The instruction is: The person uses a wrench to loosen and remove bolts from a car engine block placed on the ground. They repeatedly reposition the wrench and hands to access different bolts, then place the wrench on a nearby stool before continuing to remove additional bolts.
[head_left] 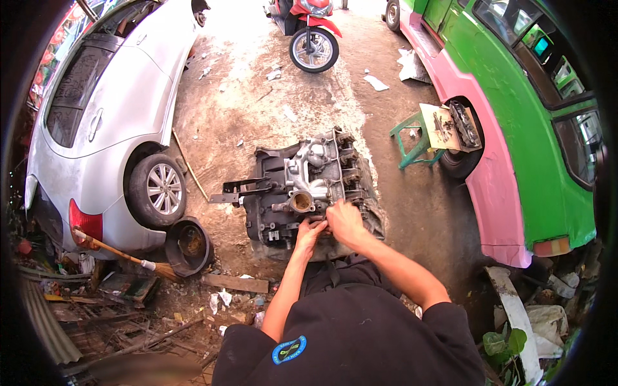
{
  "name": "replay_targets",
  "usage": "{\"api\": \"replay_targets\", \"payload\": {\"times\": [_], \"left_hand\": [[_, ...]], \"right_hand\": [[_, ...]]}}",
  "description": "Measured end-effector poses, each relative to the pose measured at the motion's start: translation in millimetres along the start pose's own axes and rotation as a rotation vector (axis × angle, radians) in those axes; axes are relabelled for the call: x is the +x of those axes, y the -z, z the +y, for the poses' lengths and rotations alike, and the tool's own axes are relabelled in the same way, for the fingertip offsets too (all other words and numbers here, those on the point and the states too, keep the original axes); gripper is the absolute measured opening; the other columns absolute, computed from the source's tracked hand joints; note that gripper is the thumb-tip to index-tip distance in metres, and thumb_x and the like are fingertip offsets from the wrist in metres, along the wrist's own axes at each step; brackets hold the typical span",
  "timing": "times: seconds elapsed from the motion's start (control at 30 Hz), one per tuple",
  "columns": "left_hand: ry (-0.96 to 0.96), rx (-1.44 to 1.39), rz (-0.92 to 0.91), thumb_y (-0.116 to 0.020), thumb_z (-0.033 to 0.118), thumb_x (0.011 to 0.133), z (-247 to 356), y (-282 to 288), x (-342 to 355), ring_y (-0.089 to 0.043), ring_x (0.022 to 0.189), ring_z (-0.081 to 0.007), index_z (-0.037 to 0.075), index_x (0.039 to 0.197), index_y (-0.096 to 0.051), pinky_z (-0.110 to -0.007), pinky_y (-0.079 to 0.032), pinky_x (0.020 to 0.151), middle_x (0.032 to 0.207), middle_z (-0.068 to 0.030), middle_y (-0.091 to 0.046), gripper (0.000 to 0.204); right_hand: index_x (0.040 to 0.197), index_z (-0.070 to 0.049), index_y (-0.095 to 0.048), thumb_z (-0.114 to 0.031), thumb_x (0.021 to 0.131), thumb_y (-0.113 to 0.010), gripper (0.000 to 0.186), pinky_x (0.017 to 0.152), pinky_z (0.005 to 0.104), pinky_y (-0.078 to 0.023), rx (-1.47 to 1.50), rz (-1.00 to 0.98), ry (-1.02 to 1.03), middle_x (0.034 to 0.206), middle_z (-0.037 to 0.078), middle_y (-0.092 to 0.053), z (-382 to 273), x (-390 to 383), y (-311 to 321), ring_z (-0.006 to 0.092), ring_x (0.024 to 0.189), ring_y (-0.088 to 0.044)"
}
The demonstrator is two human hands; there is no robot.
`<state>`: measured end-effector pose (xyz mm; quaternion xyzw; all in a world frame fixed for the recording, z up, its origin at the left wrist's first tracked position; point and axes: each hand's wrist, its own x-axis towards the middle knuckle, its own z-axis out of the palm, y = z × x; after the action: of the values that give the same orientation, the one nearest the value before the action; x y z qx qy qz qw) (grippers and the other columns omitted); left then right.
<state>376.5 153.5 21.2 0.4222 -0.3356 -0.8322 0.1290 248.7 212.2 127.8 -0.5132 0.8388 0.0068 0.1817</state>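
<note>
A car engine sits on the ground in front of me, grimy and dark with a silvery intake manifold on top. A round, brownish opening on the manifold faces up, just beyond my hands. My left hand is at the engine's near side, its fingers pressed together beside the right hand. Curled into a closed grip, my right hand rests against the near right part of the engine. Whatever either hand grips is hidden by the fingers or too small to name.
A silver car stands left and a green and pink van right. Beside the van, a green stool carries a board with small parts. A red motorbike is ahead. A black tub and a broom lie left.
</note>
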Motion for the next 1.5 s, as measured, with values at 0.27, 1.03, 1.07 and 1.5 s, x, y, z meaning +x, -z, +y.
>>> {"api": "replay_targets", "payload": {"times": [0.27, 1.03, 1.07, 1.5], "left_hand": [[-0.034, 0.006, -0.032, -0.07, 0.005, 0.091, -2.3, 2.0, 8.9, -0.07, 0.08, -0.0237, -0.007, 0.119, -0.047, -0.033, -0.058, 0.071, 0.094, -0.0181, -0.068, 0.039], [-0.03, -0.053, -0.024, -0.072, 0.006, 0.089, -0.3, -0.7, 3.3, -0.07, 0.082, -0.0242, -0.006, 0.124, -0.047, -0.033, -0.058, 0.074, 0.097, -0.0168, -0.068, 0.045], [-0.038, -0.054, -0.038, -0.072, 0.006, 0.089, -0.2, -0.4, 3.6, -0.07, 0.081, -0.0242, -0.006, 0.124, -0.047, -0.033, -0.058, 0.074, 0.097, -0.0168, -0.067, 0.045], [-0.045, -0.05, -0.027, -0.07, 0.004, 0.091, 1.1, -0.2, 3.3, -0.07, 0.082, -0.0248, -0.006, 0.121, -0.049, -0.033, -0.058, 0.072, 0.098, -0.0189, -0.069, 0.038]], "right_hand": [[0.09, -0.007, -0.073, -0.008, 0.07, -0.073, 0.019, 0.094, 0.0459, -0.043, -0.182, 0.075, 0.48, 0.092, 0.01, -0.069, 78.1, 79.7, 18.6, 0.0275, 0.099, -0.065], [0.103, 0.012, -0.067, -0.002, 0.084, -0.068, 0.024, 0.047, 0.0331, -0.058, 0.996, 0.137, -0.067, 0.088, 0.018, -0.065, 40.2, -17.7, -29.2, 0.0263, 0.066, -0.071], [0.103, 0.012, -0.067, -0.001, 0.084, -0.067, 0.023, 0.047, 0.0338, -0.058, 0.945, 0.178, -0.06, 0.089, 0.019, -0.065, 38.7, -17.0, -29.4, 0.0266, 0.065, -0.071], [0.082, 0.014, -0.064, -0.002, 0.079, -0.06, 0.017, 0.06, 0.0478, -0.056, 0.631, 0.144, -0.014, 0.07, 0.032, -0.062, 30.3, 11.8, -15.9, 0.0439, 0.07, -0.068]]}}
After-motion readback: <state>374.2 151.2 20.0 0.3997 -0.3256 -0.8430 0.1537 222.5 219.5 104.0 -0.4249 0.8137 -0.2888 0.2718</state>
